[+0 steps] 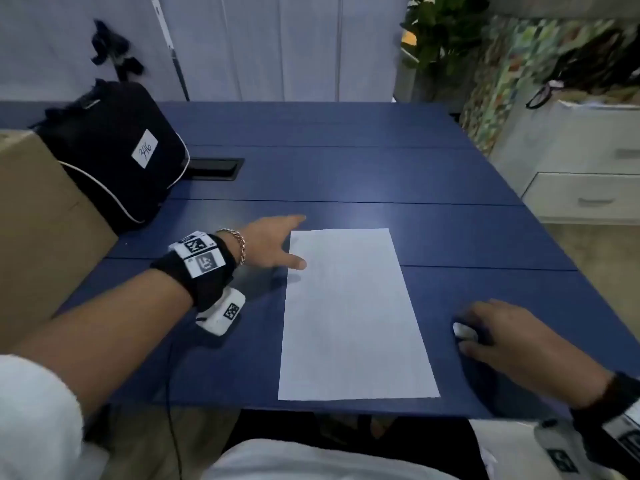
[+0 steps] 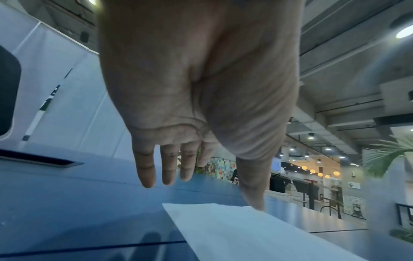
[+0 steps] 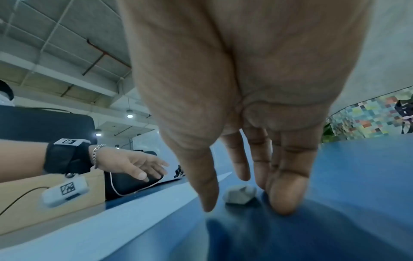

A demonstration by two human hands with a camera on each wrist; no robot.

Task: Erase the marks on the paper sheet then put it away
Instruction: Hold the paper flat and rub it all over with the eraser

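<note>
A white paper sheet (image 1: 349, 313) lies flat on the blue table (image 1: 346, 174), close to its front edge; I see no clear marks on it. My left hand (image 1: 298, 242) is open at the sheet's far left corner, and its thumb tip touches the paper (image 2: 245, 233) there. A small white eraser (image 1: 463, 331) lies on the table just right of the sheet. My right hand (image 1: 472, 329) hovers over the eraser (image 3: 240, 194) with straight fingers. The thumb and fingers stand on either side of it and do not grip it.
A black bag (image 1: 110, 150) with a white label stands at the back left, next to a cardboard box (image 1: 34, 220). A dark cable slot (image 1: 214, 168) sits in the tabletop behind the bag. White drawers (image 1: 581, 188) stand off the table to the right.
</note>
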